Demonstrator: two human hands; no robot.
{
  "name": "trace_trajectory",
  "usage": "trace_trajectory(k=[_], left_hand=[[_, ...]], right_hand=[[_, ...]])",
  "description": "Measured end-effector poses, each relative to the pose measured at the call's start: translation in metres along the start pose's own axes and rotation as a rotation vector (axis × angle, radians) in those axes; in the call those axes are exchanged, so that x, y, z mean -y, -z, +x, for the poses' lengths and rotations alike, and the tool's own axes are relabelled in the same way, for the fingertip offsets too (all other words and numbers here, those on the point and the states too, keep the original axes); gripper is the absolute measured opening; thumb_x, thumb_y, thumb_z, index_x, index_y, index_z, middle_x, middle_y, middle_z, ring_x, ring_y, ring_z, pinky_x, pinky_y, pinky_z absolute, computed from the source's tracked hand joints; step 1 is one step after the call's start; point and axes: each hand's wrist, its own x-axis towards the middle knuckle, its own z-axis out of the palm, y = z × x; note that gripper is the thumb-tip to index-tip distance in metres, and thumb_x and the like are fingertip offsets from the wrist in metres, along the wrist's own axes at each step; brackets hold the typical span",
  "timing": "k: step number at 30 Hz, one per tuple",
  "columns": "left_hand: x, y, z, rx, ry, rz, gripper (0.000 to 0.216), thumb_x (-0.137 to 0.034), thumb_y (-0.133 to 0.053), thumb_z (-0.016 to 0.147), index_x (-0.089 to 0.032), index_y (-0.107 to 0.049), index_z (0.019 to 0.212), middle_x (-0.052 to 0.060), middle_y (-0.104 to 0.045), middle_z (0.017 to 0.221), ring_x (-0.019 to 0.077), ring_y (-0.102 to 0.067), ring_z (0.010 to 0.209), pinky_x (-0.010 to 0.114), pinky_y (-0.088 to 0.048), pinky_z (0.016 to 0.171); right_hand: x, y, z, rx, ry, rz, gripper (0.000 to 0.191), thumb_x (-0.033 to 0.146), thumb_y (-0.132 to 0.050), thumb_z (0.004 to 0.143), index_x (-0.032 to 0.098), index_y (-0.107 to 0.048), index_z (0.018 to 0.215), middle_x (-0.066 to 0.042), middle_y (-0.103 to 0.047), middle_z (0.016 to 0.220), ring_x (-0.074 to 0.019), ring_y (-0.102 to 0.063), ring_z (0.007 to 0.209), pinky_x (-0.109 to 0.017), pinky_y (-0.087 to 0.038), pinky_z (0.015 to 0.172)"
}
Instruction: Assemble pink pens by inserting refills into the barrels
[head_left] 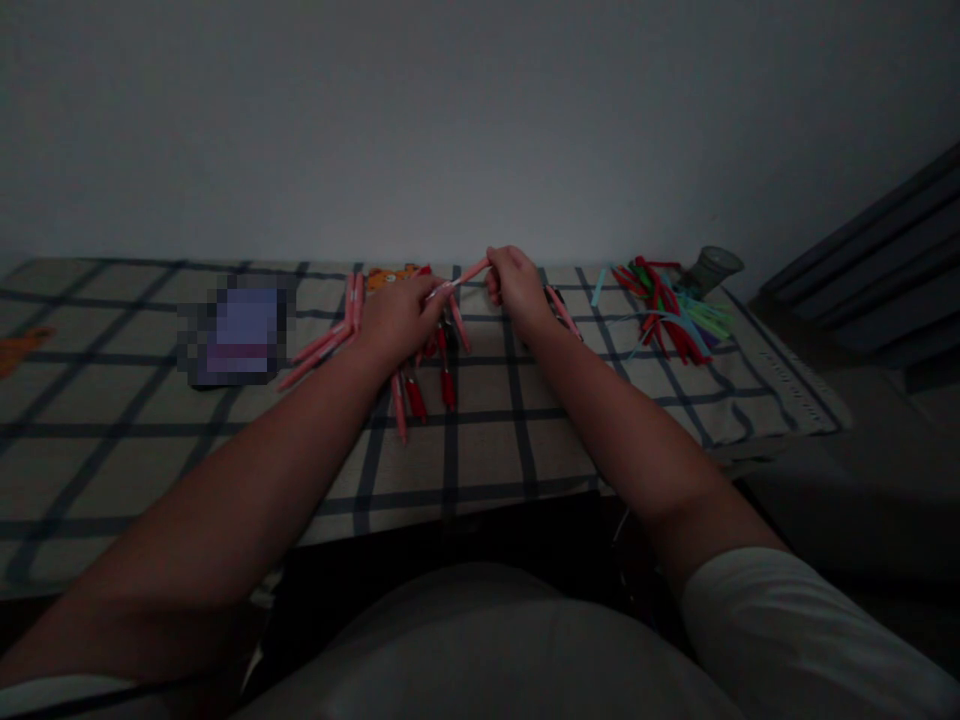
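Between my two hands stretches a slim pink pen (472, 272), slanting up to the right. My right hand (517, 285) pinches its upper end. At the lower, paler end, the fingers of my left hand (401, 315) are closed round it, partly hidden by the hand itself. Under and in front of my left hand lie several red and pink pens (448, 388), loosely spread. More pink pens (319, 345) lie to the left of that hand. Beside my right wrist are a pink pen and a dark one (564, 312).
A checked cloth (487, 440) covers the table, which meets a plain wall. A blurred-out phone-like thing (244, 335) lies left. Right are a heap of coloured strips (667, 320) and a tipped cup (712, 270). An orange patterned piece (390, 278) lies behind my left hand.
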Motion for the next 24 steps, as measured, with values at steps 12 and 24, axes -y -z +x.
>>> trace_trajectory(k=[12, 24], left_hand=[[0.0050, -0.0083, -0.0004, -0.042, -0.005, -0.058, 0.054, -0.049, -0.047, 0.117, -0.027, -0.077, 0.156, 0.011, -0.086, 0.135, 0.0332, -0.078, 0.124, 0.042, -0.056, 0.102], [0.0013, -0.0043, -0.0010, -0.022, 0.045, -0.038, 0.055, -0.050, -0.040, 0.118, -0.026, -0.074, 0.153, 0.012, -0.086, 0.121, 0.0344, -0.077, 0.112, 0.042, -0.056, 0.094]], right_hand=[[-0.0039, 0.0017, 0.0057, -0.008, 0.032, 0.008, 0.061, 0.081, -0.067, 0.106, 0.028, -0.044, 0.088, 0.008, -0.040, 0.068, -0.0099, -0.041, 0.057, -0.021, -0.033, 0.052], [-0.0021, 0.0055, 0.0046, -0.085, 0.063, -0.046, 0.064, 0.090, -0.054, 0.106, 0.028, -0.049, 0.091, 0.005, -0.046, 0.073, -0.0123, -0.048, 0.063, -0.024, -0.040, 0.057]])
